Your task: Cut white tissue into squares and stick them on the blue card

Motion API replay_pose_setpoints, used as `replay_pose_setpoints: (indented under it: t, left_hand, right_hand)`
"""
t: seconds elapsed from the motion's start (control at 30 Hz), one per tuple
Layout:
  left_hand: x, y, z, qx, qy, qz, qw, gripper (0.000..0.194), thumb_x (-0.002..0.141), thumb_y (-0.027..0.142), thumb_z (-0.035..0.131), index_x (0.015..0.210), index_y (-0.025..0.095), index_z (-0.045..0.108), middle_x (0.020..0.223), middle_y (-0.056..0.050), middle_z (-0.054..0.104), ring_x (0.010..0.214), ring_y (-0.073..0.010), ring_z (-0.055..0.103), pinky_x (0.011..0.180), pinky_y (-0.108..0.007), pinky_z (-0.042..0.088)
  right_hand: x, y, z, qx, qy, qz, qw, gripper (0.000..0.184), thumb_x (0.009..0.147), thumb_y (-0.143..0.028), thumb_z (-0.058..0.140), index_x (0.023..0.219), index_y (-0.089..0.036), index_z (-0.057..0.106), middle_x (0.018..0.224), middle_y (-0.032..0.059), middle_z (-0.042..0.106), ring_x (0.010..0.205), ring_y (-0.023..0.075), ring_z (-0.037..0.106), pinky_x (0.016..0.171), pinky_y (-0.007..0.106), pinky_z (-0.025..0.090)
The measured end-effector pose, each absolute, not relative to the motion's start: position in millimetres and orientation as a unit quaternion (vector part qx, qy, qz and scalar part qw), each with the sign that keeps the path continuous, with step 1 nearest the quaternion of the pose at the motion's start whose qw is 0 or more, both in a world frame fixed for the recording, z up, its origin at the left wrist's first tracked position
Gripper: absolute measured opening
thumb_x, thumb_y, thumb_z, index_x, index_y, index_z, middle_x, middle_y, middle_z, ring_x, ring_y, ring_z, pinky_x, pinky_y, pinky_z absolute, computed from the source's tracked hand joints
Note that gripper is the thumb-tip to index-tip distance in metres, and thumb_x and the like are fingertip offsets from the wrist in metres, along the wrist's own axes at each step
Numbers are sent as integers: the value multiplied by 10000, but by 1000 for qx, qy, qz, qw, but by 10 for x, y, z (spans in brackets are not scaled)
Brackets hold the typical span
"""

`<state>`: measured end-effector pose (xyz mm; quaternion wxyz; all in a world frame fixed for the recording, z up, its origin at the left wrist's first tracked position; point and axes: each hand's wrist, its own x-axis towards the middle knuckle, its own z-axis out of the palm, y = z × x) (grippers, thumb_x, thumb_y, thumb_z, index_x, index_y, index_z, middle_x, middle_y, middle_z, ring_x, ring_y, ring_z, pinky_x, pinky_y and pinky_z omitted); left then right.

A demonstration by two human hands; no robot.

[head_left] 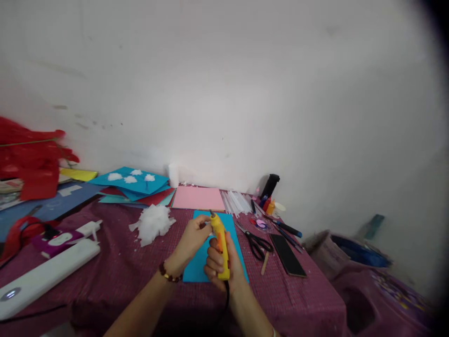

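Observation:
My right hand (220, 266) is wrapped round the handle of a yellow glue gun (220, 238), nozzle pointing up and away, its black cord running down toward me. My left hand (192, 239), with a bead bracelet at the wrist, is pinched close to the gun's nozzle; what its fingertips hold is too small to make out. Both hands hover over a blue paper sheet (199, 267) lying on the maroon tablecloth (122, 271).
Pink paper (198, 198), white cotton fluff (153, 223), stacked blue and red sheets (131, 183) lie behind. Right: black scissors (257, 243), a black phone (287, 254), glue sticks (238, 202), pens, small bottles. Left: a white device (45, 276), red fabric (31, 161). The table's edge drops off at right.

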<state>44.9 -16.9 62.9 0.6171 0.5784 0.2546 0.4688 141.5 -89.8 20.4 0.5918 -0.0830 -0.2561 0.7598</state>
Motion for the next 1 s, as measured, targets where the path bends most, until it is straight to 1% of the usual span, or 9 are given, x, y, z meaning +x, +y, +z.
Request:
replay_pose_setpoints:
  t: [0.1,0.17,0.23,0.37,0.53,0.63,0.73,0.87,1.0]
  left_hand:
    - [308,-312,587,497,192,449,718,65,666,197,628,681,136,644,578,29,547,498,-79,425,488,-204,326]
    - [210,-390,562,472,152,439,749,131,679,244,627,732,130,665,662,-15,603,577,-107,510,553,-222,401]
    - [143,-459,534,465,102,429,767,224,672,237,653,864,127,691,795,-60,660,710,-147,585,673,-256,457]
    - [133,-582,455,492,100,453,737,391,664,155,706,1054,161,680,927,-56,702,826,-165,629,783,-256,468]
    - [161,-708,374,523,179,486,677,486,699,265,728,1165,167,631,955,-70,719,856,-213,664,789,-312,517]
    - [152,-731,344,511,187,504,671,491,669,235,751,1143,180,632,1032,-79,711,925,-214,663,850,-312,513]
    - [143,-711,285,498,186,507,679,480,659,206,752,1124,183,632,1050,-80,709,936,-206,663,878,-311,502]
    - [137,-641,152,490,198,498,687,410,652,195,746,1052,166,657,1023,-83,716,899,-203,665,835,-300,504]
    - [116,-586,76,529,224,499,649,264,656,208,732,909,150,686,872,-49,719,801,-175,645,769,-265,493]
  right_hand:
    - [1324,-1073,232,-155,-266,736,603,484,781,-637,581,628,-186,495,376,-110,387,301,45,266,372,174,287]
    - [1269,-1164,258,-189,-268,719,613,528,746,-672,588,583,-179,493,351,-107,368,293,43,282,365,173,281]
    - [1226,-1212,278,-218,-270,699,625,563,717,-712,578,565,-175,507,338,-103,364,288,45,290,350,172,262]
    - [1173,-1192,244,-266,-289,664,636,623,696,-755,544,488,-171,492,328,-83,379,284,42,301,338,169,255]
    - [1122,-1129,81,-343,-300,607,651,710,702,-800,463,379,-168,475,279,-38,399,250,57,342,317,187,292]
    - [1093,-1120,-10,-389,-300,561,666,732,721,-795,442,367,-157,496,275,-10,428,252,79,411,315,189,302]
    - [1068,-1129,-67,-391,-304,566,659,737,752,-778,422,376,-150,511,285,1,449,261,83,433,320,187,315]
    - [1048,-1185,-51,-327,-297,622,646,725,730,-796,426,364,-171,459,270,-50,368,238,54,350,304,177,293]
    - [1059,-1269,39,-256,-316,691,598,713,707,-814,427,376,-182,431,282,-70,347,235,47,316,280,171,247]
